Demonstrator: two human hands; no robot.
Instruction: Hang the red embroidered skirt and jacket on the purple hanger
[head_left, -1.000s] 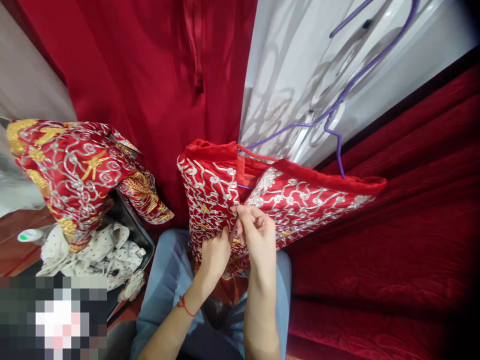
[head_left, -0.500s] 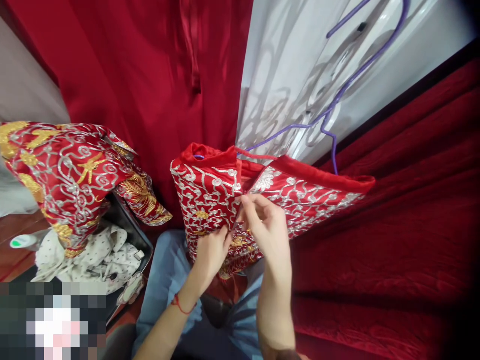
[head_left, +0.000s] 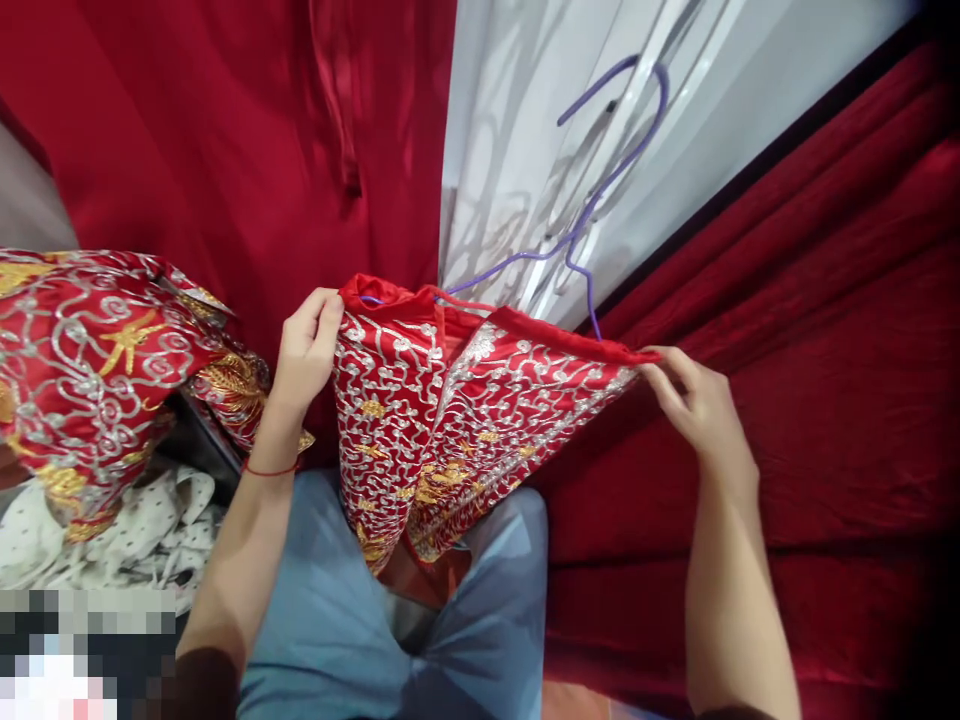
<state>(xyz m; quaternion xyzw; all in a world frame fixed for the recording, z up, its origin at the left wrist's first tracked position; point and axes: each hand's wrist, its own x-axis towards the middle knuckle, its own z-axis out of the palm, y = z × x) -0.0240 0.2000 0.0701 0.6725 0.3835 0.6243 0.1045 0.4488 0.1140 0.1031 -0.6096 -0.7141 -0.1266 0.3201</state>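
My knees in soft blue denim (head_left: pixel 330 620) fill the near edge, and the hem of the embroidered red garment (head_left: pixel 420 420) drapes down between them. Its satin is stiff with raised silver scrollwork and gold motifs, folding into a blunt V where the two panels meet. My left hand (head_left: pixel 304 345) pinches the left top corner of the garment, thumb in front and fingers curled behind the plain red band; a thin red string (head_left: pixel 268 470) circles that wrist. My right hand (head_left: pixel 694 400) grips the right end of the same band, fingertips closed on the narrow edge, so the waist is stretched flat and wide between my two hands. Left of my left arm lies a white dotted cloth (head_left: pixel 127 535), crumpled and soft, and above it a second embroidered piece (head_left: pixel 112 350), heavier with gold, heaped over a dark edge. To my right spreads ribbed red velvet (head_left: pixel 810 330) in long dull folds. Just beyond the garment's top a thin purple wire hanger (head_left: pixel 592 180) rises, its hook curving against a pale glossy surface (head_left: pixel 525 120). Farthest back hangs a smooth red satin curtain (head_left: pixel 225 130).
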